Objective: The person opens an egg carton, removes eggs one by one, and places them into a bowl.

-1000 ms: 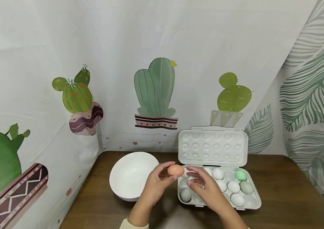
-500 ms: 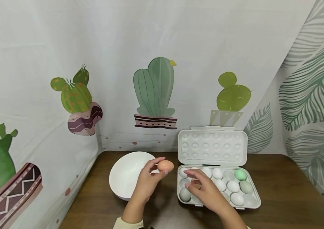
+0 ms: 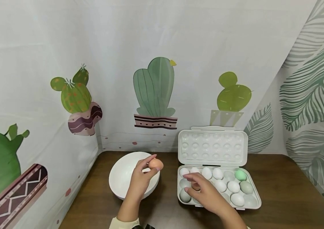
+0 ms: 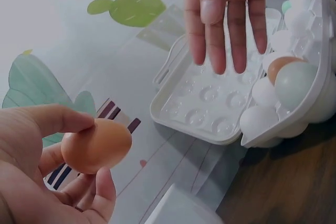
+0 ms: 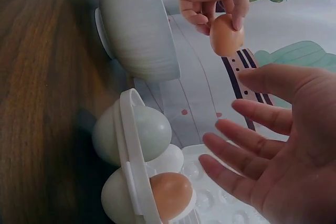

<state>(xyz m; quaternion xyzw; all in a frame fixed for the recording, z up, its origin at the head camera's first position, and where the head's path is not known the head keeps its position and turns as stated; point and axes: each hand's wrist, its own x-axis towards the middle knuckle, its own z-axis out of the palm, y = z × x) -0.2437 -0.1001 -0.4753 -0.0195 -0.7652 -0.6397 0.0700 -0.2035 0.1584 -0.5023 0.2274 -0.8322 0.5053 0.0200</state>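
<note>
My left hand (image 3: 139, 178) pinches a brown egg (image 3: 156, 164) between thumb and fingers, raised over the right side of a white bowl (image 3: 119, 178). In the left wrist view the held egg (image 4: 100, 145) lies on its side across the fingertips. My right hand (image 3: 205, 192) holds nothing; its fingers are spread and loosely bent above the left part of the white egg carton (image 3: 257, 203). White, greenish and light green eggs sit in the carton's hollows. One brown egg (image 5: 171, 196) shows there in the right wrist view, below the right hand.
The carton's lid (image 3: 213, 148) stands up at the back, leaning near the cactus-printed cloth (image 3: 193, 47). Carton and bowl rest on a dark wooden table (image 3: 288, 190), with a strip of wood between them. Another patterned cloth (image 3: 313, 105) hangs at the right.
My left hand has carried the brown egg leftward, away from my right hand, until it overlaps the bowl. The right hand has barely shifted over the carton.
</note>
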